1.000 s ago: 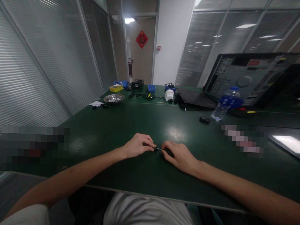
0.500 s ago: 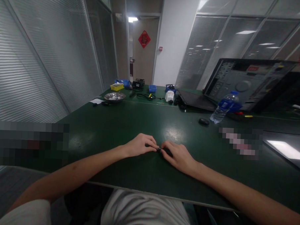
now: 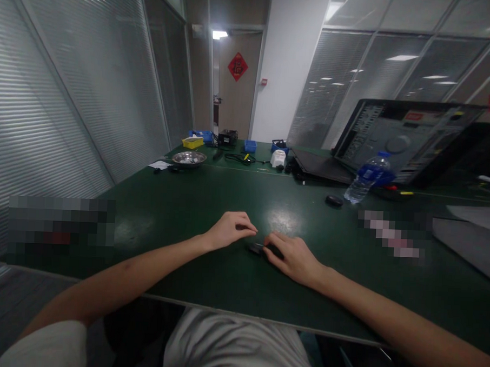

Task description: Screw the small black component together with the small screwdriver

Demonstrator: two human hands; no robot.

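My right hand [image 3: 292, 256] rests low over the green table, its fingers closed around a small black object [image 3: 255, 249] with a thin shiny strip near the fingertips. Its kind is too dark and small to make out, and part of it is hidden by the fingers. Slightly above and to the left, my left hand [image 3: 231, 230] is in a pinch, thumb and finger tips together. Whatever may be between those tips is too small to see. A narrow gap separates the left fingertips from the black object.
A black computer mouse [image 3: 334, 201] and a tilted plastic bottle [image 3: 365, 180] stand to the right, before a computer case [image 3: 397, 139]. Further back are a metal bowl [image 3: 189, 159], a yellow tray [image 3: 192, 143], a blue bin [image 3: 250, 146] and cables [image 3: 238, 159].
My left hand has lifted up and away from the small black object, which it touched before. My right hand has stayed nearly in place. The camera has tilted slightly.
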